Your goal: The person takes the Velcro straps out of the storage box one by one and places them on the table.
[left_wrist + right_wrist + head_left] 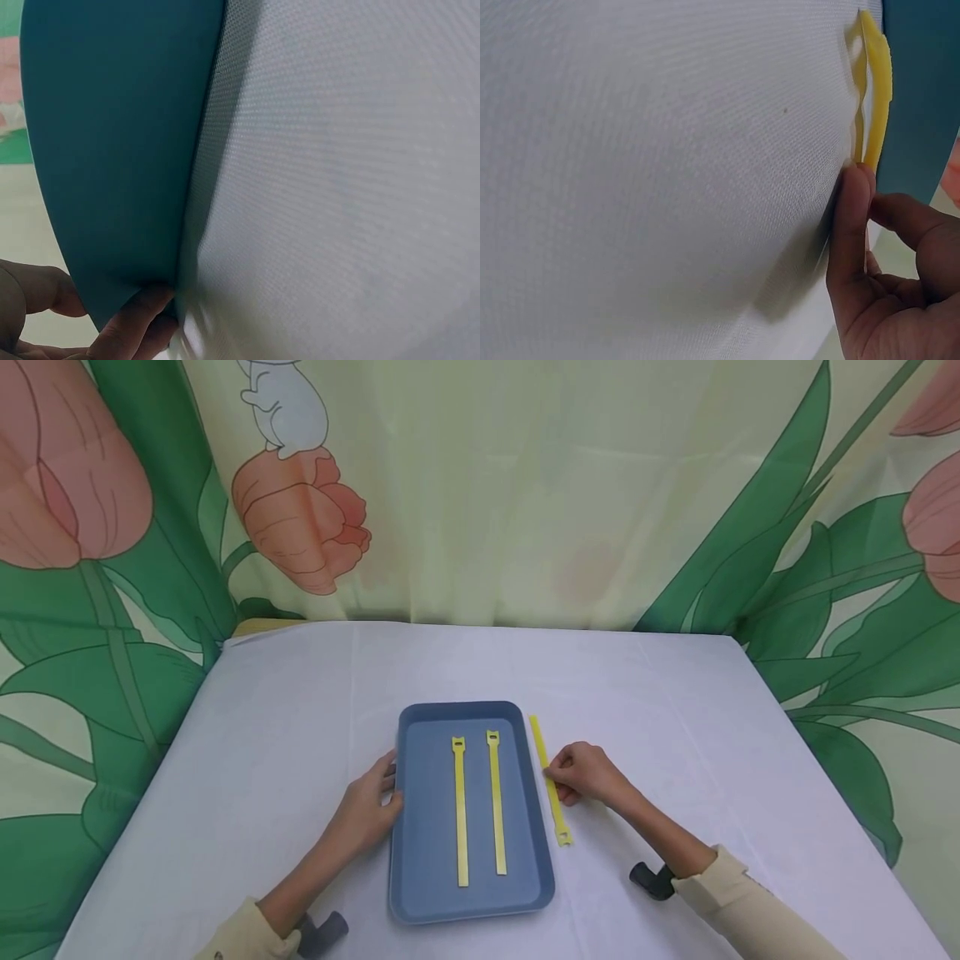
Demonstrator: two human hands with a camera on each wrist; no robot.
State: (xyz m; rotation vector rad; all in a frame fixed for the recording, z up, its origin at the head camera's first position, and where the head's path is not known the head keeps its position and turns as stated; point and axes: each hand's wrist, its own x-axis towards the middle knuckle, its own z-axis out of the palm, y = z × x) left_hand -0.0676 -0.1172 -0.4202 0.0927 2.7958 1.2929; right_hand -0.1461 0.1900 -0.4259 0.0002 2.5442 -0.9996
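Observation:
A blue tray (427, 827) lies on the white cloth with two yellow cable ties, the left one (461, 810) and the right one (496, 810), set lengthwise side by side, slotted heads at the far end. My left hand (365, 806) grips the tray's left rim, thumb on the rim and fingers against the outer wall. Just outside the tray's right side, my right hand (591, 772) pinches a third yellow cable tie (558, 818) near its middle. Its slotted head points toward me. In the right wrist view, thumb and fingers close on that tie (883, 82), beside the tray wall.
The white cloth (660, 693) covers the table beneath everything. Behind it hangs a curtain (487, 510) printed with tulips and a rabbit. Black wrist-worn devices show at the left forearm (324, 935) and right forearm (651, 881).

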